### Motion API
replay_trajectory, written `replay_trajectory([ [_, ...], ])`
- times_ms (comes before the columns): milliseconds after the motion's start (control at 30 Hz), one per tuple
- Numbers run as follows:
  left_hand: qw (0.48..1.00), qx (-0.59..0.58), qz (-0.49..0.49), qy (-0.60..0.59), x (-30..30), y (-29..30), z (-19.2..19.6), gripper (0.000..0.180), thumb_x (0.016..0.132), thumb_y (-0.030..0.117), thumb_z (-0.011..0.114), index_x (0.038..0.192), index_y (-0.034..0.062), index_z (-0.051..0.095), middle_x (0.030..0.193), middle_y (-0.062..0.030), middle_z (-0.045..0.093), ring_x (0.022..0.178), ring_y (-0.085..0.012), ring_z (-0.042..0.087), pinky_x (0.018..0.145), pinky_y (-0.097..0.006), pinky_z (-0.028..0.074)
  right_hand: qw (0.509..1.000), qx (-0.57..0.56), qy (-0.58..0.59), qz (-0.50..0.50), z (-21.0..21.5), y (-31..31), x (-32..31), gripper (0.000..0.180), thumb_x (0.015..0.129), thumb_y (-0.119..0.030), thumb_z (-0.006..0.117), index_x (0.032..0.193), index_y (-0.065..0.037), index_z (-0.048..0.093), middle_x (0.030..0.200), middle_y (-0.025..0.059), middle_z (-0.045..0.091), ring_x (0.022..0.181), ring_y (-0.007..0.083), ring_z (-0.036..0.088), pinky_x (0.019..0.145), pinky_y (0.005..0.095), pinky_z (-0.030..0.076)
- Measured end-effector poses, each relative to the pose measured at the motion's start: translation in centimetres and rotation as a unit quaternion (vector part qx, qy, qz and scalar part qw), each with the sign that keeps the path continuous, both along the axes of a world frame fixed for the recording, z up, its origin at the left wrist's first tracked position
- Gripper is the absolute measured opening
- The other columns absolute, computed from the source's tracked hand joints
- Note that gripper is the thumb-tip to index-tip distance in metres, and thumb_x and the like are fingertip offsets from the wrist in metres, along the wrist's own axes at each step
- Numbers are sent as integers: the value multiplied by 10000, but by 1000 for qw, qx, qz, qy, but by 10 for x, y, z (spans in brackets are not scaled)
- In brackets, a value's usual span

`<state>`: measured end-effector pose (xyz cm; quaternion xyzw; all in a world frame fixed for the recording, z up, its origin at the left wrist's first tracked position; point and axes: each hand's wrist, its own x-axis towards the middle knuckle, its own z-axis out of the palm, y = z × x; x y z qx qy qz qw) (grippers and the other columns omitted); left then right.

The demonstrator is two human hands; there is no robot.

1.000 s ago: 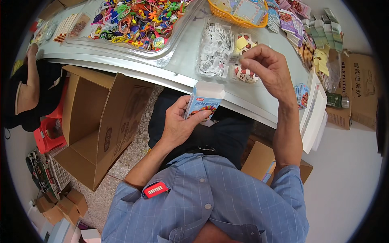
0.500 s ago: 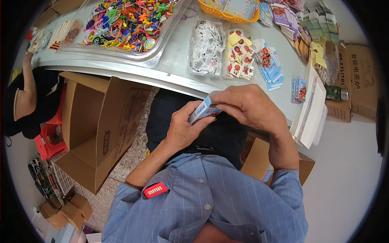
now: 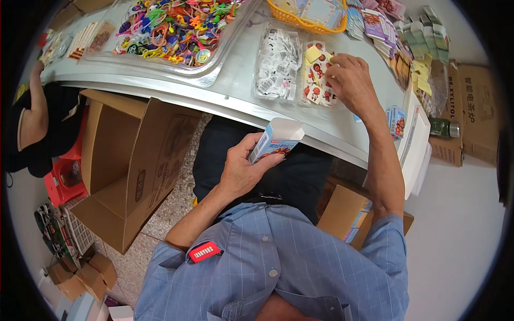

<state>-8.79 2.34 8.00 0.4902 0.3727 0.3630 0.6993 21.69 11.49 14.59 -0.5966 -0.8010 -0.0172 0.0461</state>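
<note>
Left hand (image 3: 241,168) closed round blue carton (image 3: 274,144), open top tilting up-right, near table edge (image 3: 227,98). Right hand (image 3: 350,83) well apart, farther up-right, fingers curled at red-figure cards (image 3: 313,88); grip unclear.

"What's on the bench (image 3: 241,72)?"
"Trinkets (image 3: 171,32) in a tray (image 3: 215,77) at left; right of it, packets (image 3: 278,61) beside sticker cards (image 3: 314,92)."
"Behind those?"
"A basket (image 3: 320,28), with packs (image 3: 379,27) to its right."
"Before the bench?"
"A carton (image 3: 155,155) at left; right of it, a box (image 3: 274,145) in the fingers (image 3: 271,160) of the left hand (image 3: 238,167)."
</note>
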Motion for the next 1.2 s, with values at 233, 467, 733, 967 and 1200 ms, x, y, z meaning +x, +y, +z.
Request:
replay_trajectory([
  [233, 1000, -29, -1, -9, -7, -1, -4, 394, 889, 86, 780, 1228, -19, 610, 1075, -74, 714, 955, -107, 660, 854, -269, 551, 995, 54, 82, 7, 8, -4, 3, 122, 833, -55, 712, 948, -34, 676, 1110, 107, 680, 1092, 308, 606, 1016, 421, 430],
  [467, 999, -21, -6, -27, -3, 2, -6, 398, 897, 88, 774, 1241, -14, 603, 1091, -76, 710, 969, -108, 660, 857, -273, 553, 971, 63, 210, -92, 15, -13, 8, 182, 844, -38, 698, 1024, -35, 668, 1044, 129, 695, 1002, 342, 645, 902, 409, 499],
  [733, 998, -37, -7, -42, -3, -1, -5, 400, 901, 83, 769, 1247, -16, 596, 1086, -76, 709, 950, -110, 667, 848, -274, 559, 998, 52, 37, 12, 1, -7, -7, 225, 835, -26, 697, 1051, -81, 670, 1251, 93, 624, 1271, 284, 520, 1104, 440, 349],
  [967, 998, -42, -2, -36, -6, -1, -8, 390, 896, 81, 773, 1233, -19, 605, 1075, -73, 707, 944, -106, 663, 849, -268, 556, 1000, -9, 23, 17, -1, -1, 1, 182, 796, 0, 692, 954, -78, 646, 1207, 89, 643, 1231, 286, 544, 1110, 457, 344],
  [1200, 998, -39, -3, -49, -6, 0, -10, 401, 896, 75, 771, 1243, -24, 596, 1101, -82, 702, 986, -112, 656, 876, -274, 549, 989, 107, 103, 8, 32, -4, 1, 155, 818, 39, 683, 940, -55, 661, 1059, 97, 690, 1060, 287, 637, 1018, 417, 448],
])
